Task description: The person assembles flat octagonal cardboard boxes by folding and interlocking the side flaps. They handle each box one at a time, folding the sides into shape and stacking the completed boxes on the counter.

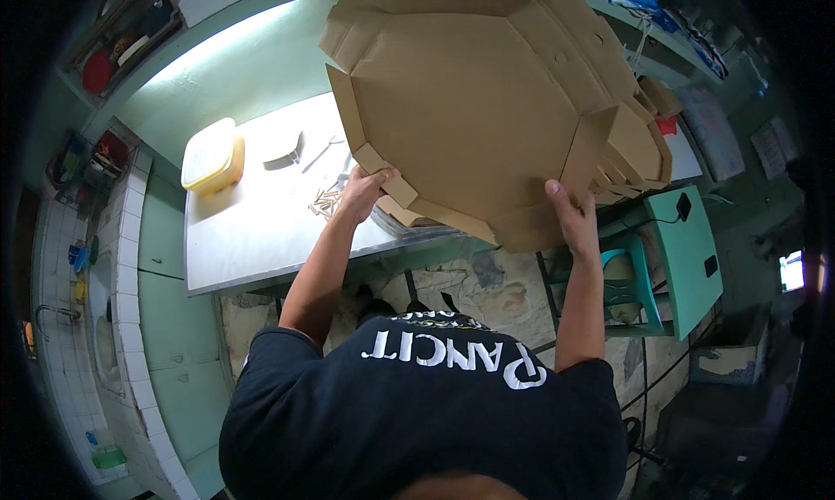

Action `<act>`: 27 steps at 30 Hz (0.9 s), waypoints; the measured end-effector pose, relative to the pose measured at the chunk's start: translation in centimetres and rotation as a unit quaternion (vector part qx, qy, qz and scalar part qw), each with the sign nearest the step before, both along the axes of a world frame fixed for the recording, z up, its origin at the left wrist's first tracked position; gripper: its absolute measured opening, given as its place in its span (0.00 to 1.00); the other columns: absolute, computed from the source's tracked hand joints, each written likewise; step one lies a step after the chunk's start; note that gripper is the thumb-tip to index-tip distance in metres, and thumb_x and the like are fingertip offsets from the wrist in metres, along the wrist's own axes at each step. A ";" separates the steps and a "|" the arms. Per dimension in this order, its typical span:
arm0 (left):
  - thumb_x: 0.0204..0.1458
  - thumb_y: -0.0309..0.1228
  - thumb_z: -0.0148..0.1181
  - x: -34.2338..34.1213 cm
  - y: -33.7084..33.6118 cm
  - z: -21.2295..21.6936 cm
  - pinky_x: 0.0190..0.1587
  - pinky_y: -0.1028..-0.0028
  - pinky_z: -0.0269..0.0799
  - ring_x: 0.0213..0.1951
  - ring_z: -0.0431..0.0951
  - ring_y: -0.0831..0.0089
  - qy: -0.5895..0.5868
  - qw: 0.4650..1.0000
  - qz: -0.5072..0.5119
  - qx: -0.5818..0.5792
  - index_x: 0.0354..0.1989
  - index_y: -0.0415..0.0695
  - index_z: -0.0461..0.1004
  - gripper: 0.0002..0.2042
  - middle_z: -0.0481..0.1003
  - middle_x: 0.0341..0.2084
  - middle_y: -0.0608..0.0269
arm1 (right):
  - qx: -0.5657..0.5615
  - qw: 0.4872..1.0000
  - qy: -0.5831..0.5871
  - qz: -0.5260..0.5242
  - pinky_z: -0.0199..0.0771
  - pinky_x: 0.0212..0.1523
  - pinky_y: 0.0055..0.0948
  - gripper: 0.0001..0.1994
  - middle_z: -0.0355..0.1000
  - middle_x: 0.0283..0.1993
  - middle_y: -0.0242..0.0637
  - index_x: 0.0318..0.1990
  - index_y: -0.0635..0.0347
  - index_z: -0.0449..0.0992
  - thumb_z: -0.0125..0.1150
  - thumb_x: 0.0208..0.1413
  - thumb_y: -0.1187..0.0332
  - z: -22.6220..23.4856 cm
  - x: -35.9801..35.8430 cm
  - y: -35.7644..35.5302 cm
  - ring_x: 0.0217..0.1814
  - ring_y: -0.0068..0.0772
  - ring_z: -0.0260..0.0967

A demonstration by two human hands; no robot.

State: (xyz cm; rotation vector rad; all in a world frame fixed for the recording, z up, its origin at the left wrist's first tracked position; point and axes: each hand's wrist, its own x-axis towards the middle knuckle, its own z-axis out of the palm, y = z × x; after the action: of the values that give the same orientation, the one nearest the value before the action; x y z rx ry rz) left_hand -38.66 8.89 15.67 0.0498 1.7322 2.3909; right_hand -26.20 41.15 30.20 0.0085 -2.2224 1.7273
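Note:
A large brown cardboard box (461, 109), many-sided with folded-up side flaps, is held up over the table and tilted so that its inside shows. My left hand (361, 194) grips a small folded flap at the box's near left edge. At the near right, my right hand (572, 215) is closed on the rim, its thumb pressed on the inner face; the other fingers are hidden behind the cardboard. Small light-brown rolled pieces (325, 203) lie in a loose pile on the table, close to my left hand.
The white table (252, 239) carries a yellow lidded tub (213, 158) and a small pale container (282, 150). More folded cardboard (639, 148) lies to the right. A teal plastic chair (642, 278) stands beside a green table (691, 265). A tiled sink counter (130, 326) runs along the left.

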 end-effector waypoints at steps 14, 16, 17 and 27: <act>0.58 0.33 0.55 -1.5 -1.7 2.5 0.45 0.70 0.72 0.41 0.76 0.70 -0.090 0.977 -0.092 0.169 0.49 0.35 0.70 0.15 0.76 0.38 0.59 | -0.282 0.954 -0.017 -0.098 0.65 0.54 0.31 0.16 0.71 0.50 0.41 0.53 0.71 0.68 0.55 0.58 0.74 -9.9 -2.4 -0.1 0.51 0.33 0.68; 0.61 0.33 0.53 -1.4 -2.6 2.1 0.46 0.70 0.73 0.43 0.75 0.70 -0.081 0.978 -0.084 0.171 0.51 0.35 0.68 0.16 0.75 0.38 0.59 | -0.317 0.937 -0.097 -0.105 0.66 0.54 0.33 0.17 0.71 0.50 0.41 0.53 0.71 0.68 0.57 0.56 0.74 -11.0 -2.8 0.2 0.51 0.34 0.69; 0.62 0.29 0.50 -1.3 -2.6 1.7 0.46 0.71 0.73 0.41 0.76 0.72 -0.057 0.986 -0.061 0.143 0.50 0.34 0.70 0.13 0.75 0.38 0.58 | -0.311 0.941 -0.097 -0.088 0.66 0.54 0.33 0.18 0.71 0.50 0.41 0.53 0.71 0.67 0.57 0.56 0.74 -11.4 -3.1 0.2 0.52 0.34 0.69; 0.50 0.26 0.55 -4.2 -10.3 -2.4 0.43 0.63 0.74 0.39 0.79 0.51 0.096 0.790 0.092 -0.598 0.39 0.38 0.79 0.11 0.78 0.35 0.43 | -0.343 0.925 -0.142 -0.084 0.72 0.48 0.36 0.19 0.72 0.45 0.39 0.52 0.68 0.67 0.61 0.55 0.70 -15.8 -5.6 -2.3 0.47 0.36 0.71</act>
State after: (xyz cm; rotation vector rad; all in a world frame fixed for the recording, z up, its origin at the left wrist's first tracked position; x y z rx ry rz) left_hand -42.87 -1.38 13.28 -0.0613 3.0889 0.9531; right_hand -31.82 38.88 14.42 -0.6068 -1.5930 2.4182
